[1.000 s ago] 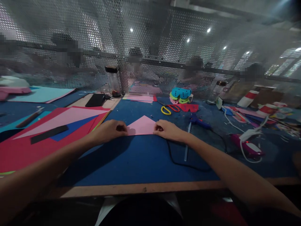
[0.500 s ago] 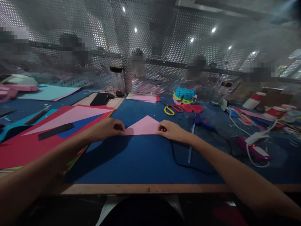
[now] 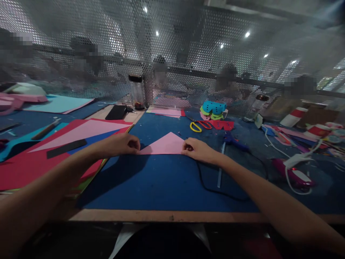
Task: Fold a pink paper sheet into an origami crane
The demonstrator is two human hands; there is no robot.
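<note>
While the pink paper point(image 3: 165, 144) lies as a flat triangle with its peak pointing away from the person, the blue tabletop point(image 3: 151, 183) spreads around it, scuffed and flecked with small scraps. A bare wooden edge point(image 3: 172, 216) runs along the table on the paper's near side. Well beyond the paper stands a perforated metal screen point(image 3: 188, 63), through which blurred people show, and bright lights point(image 3: 247, 34) shine high above it. To the paper's left, red sheets point(image 3: 29, 169) carry a dark strip point(image 3: 66, 149); farther back on that side are a black case point(image 3: 115, 112) and a lidded jar point(image 3: 137, 94). Behind the paper to the right lie scissors point(image 3: 199, 126) and blue dotted cut-outs point(image 3: 214, 107), with a blue glue gun point(image 3: 235, 142) to its right.

Both forearms slant inward from the near side, backs of the hands upward. The left hand point(image 3: 122, 144) curls at the paper's left corner, thumb and forefinger bowed into a loop; whether it pinches or only presses there, I cannot tell. At the right corner, the right hand point(image 3: 198, 149) has its fingertips bunched, pinching the paper against the table.
</note>
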